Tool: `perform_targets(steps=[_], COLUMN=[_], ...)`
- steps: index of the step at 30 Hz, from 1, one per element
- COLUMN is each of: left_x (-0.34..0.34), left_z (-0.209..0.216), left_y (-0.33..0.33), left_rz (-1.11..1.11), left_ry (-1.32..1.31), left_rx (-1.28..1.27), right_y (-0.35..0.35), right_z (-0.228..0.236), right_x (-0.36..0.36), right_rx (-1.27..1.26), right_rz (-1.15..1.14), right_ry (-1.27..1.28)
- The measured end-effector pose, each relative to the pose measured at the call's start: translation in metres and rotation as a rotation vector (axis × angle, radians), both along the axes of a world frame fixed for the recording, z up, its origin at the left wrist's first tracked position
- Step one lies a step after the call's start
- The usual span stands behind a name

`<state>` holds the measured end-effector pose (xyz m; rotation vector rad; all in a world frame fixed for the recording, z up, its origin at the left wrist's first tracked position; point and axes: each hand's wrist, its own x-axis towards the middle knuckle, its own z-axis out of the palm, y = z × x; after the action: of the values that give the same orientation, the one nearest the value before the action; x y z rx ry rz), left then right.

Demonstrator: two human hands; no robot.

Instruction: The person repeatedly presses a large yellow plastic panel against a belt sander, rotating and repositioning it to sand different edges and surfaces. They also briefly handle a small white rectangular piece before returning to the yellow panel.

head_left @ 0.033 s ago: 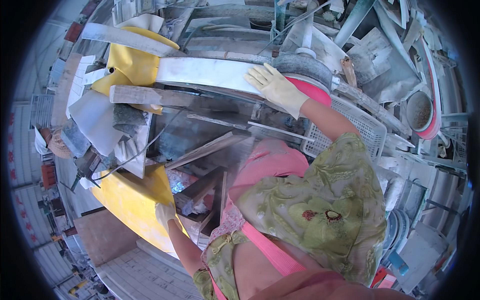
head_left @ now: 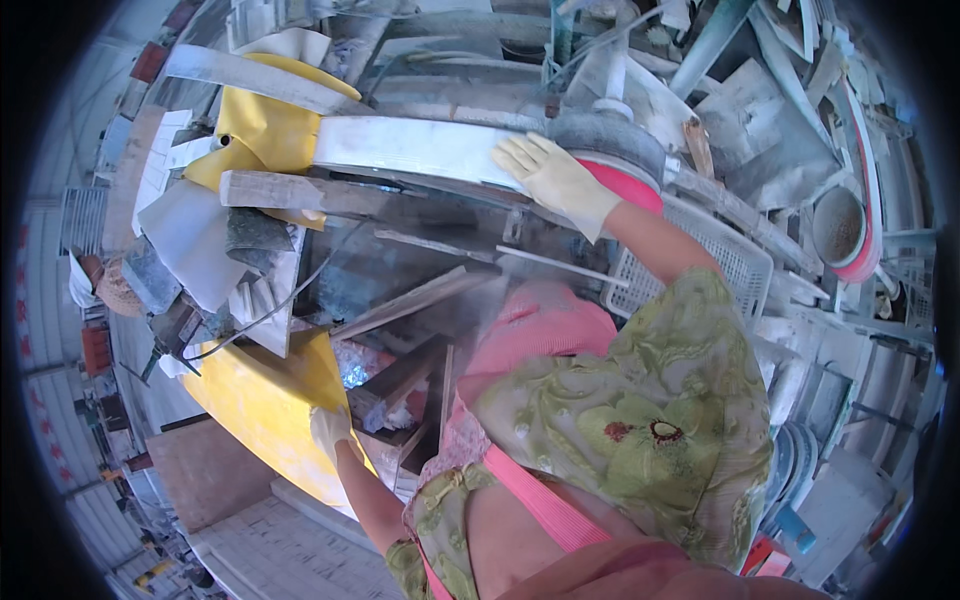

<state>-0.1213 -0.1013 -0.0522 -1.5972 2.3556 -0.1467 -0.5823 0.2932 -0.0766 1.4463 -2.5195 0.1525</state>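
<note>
My right hand (head_left: 560,185), in a cream glove, lies flat with its fingers stretched out on a long white belt (head_left: 410,143). The belt runs sideways to a grey wheel (head_left: 610,135) with a pink-red band (head_left: 628,180) just right of the hand. Lower left, my left hand (head_left: 328,432), gloved in a pale colour, touches the right edge of a curved yellow sheet (head_left: 265,400). Its fingers are mostly hidden, so its grip does not show. Another yellow sheet (head_left: 265,120) hangs folded by the belt's left end.
A worn wooden beam (head_left: 330,193) spans below the belt. White plastic basket (head_left: 700,250) stands behind my right forearm. Planks (head_left: 415,300) and a thin cable (head_left: 310,280) lie around the dusty gap before me. Another belt wheel (head_left: 840,222) is at far right.
My right hand has shifted very slightly to the right on the belt. The left hand keeps its place at the yellow sheet.
</note>
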Motion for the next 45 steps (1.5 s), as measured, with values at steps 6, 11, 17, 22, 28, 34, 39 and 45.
perform_targets(steps=[6,11,17,22,28,34,39,45], left_x=[-0.001,0.003,0.009,0.012,0.015,0.023,0.016,0.052], left_z=[-0.004,-0.008,-0.017,-0.016,-0.024,-0.033,-0.025,0.005], left_y=[0.002,0.001,-0.002,-0.003,-0.001,0.004,0.008,0.028], left_rz=[0.035,0.057,-0.006,-0.048,-0.147,0.002,-0.020,-0.183], left_ry=[0.106,0.103,0.095,0.101,0.226,0.305,0.262,0.669], left_rx=[0.002,-0.019,-0.054,-0.053,-0.117,-0.193,-0.142,-0.157], right_y=[-0.023,-0.041,-0.054,-0.080,-0.073,-0.088,-0.139,-0.238], right_z=[0.007,0.015,0.014,0.013,0.020,0.057,0.086,0.095], right_x=[-0.018,-0.030,-0.028,-0.033,-0.031,-0.032,0.003,0.190], right_rx=[-0.143,-0.092,-0.110,-0.106,-0.079,0.035,-0.072,-0.294], right_rz=[0.162,0.296,0.278,0.278,0.312,0.273,0.026,0.341], right_ry=[0.164,0.077,0.162,0.165,0.120,0.045,-0.453,-1.483])
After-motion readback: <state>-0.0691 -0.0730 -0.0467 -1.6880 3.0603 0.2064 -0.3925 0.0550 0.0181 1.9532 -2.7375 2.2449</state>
